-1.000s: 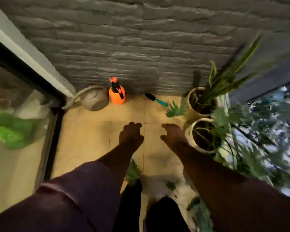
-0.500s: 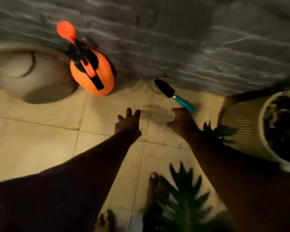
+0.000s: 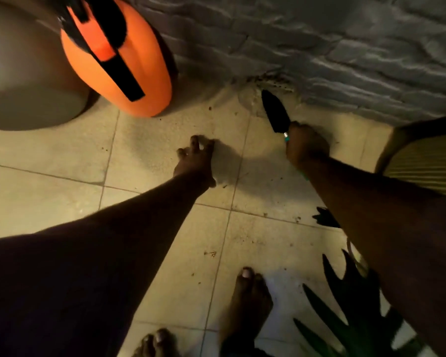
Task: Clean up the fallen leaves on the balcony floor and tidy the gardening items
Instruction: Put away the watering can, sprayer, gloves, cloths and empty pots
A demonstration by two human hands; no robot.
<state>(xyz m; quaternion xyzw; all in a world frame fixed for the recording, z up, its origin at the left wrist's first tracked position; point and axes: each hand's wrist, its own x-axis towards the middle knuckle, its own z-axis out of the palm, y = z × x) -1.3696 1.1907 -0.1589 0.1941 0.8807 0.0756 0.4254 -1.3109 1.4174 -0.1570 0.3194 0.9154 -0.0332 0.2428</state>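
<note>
**Trowel gripped at the wall**

The right hand point(image 3: 307, 148) curled round the trowel point(image 3: 276, 112) handle, its blade lying on the floor point(image 3: 49, 199) by the far brick wall point(image 3: 319, 47). The left hand point(image 3: 195, 163) hovered with fingers spread, holding nothing. A clean lift should avoid scattering the soil crumbs nearby.

I see an orange sprayer point(image 3: 119, 70) crossed by a black strap, beside a beige watering can point(image 3: 23, 94). The trowel point(image 3: 276, 112) has a black blade with a glimpse of teal handle at my right hand point(image 3: 307, 148). The floor tiles point(image 3: 49, 155) are pale cream, the brick wall point(image 3: 319, 47) grey, the pot point(image 3: 422, 171) tan with fine ribbed stripes, the leaf point(image 3: 350, 318) dark green
</note>
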